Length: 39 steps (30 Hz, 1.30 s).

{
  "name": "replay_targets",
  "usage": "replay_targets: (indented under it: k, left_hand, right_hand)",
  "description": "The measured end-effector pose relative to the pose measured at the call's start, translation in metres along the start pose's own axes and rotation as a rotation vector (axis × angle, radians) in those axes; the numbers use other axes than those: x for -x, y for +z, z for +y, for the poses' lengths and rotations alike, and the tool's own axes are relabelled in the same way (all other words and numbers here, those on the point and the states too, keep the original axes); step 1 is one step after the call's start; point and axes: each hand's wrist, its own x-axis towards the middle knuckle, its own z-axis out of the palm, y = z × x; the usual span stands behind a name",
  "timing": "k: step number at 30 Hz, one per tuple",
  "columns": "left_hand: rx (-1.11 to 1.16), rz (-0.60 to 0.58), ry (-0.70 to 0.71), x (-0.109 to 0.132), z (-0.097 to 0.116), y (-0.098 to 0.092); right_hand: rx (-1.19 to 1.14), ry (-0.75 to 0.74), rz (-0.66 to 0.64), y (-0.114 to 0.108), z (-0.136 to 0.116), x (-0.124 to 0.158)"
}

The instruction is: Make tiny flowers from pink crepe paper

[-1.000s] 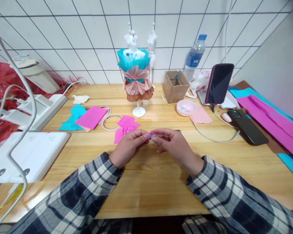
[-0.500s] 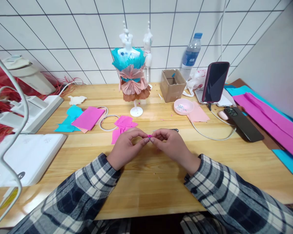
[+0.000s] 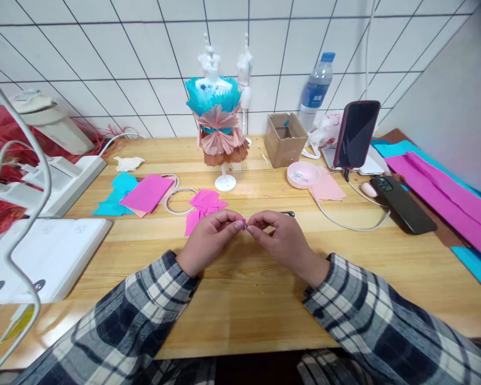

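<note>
Between the fingertips of both hands is a small piece of magenta paper (image 3: pixel 244 226), mostly hidden by the fingers. My left hand (image 3: pixel 210 239) pinches it from the left, thumb against forefinger. On the other side my right hand (image 3: pixel 282 243) pinches its right edge, the fingers closed. Several magenta paper pieces (image 3: pixel 205 201) lie on the table just beyond my left hand. Behind my right hand a dark-handled tool (image 3: pixel 289 214) is partly covered. Farther back stands a white mini dress form (image 3: pixel 225 183) wearing a turquoise, pink and brown pleated paper dress (image 3: pixel 220 125).
At the back right are a cardboard box (image 3: pixel 285 147), a pink dish of beads (image 3: pixel 303 175), a water bottle (image 3: pixel 316 91) and an upright phone (image 3: pixel 356 133). A dark phone (image 3: pixel 404 208) lies flat near long paper strips (image 3: pixel 444 200). White power strips (image 3: pixel 70 184) and cables fill the left.
The fingertips have shifted slightly, and a little more of the magenta piece shows between them. The whole view has moved slightly; the things on the table stay in place.
</note>
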Motion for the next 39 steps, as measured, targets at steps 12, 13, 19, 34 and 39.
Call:
replay_targets:
  k: [12, 13, 19, 34, 39]
  left_hand:
    - [0.657, 0.037, -0.295, -0.002, -0.005, 0.004]
    - [0.653, 0.033, -0.294, -0.002, -0.005, 0.004]
    - [0.426, -0.071, -0.240, -0.002, -0.008, 0.000]
    - [0.159, -0.189, -0.249, -0.001, -0.002, -0.003]
    - [0.073, -0.178, -0.232, 0.000, 0.003, -0.001]
  right_hand:
    - [0.529, -0.304, 0.075, -0.022, 0.032, -0.039]
    - [0.512, -0.310, 0.082, -0.022, 0.030, -0.038]
    - [0.152, -0.240, 0.029, -0.017, 0.010, -0.020]
    - [-0.105, -0.079, -0.207, -0.015, 0.008, -0.018]
    - [-0.026, -0.103, -0.190, -0.013, 0.007, -0.017]
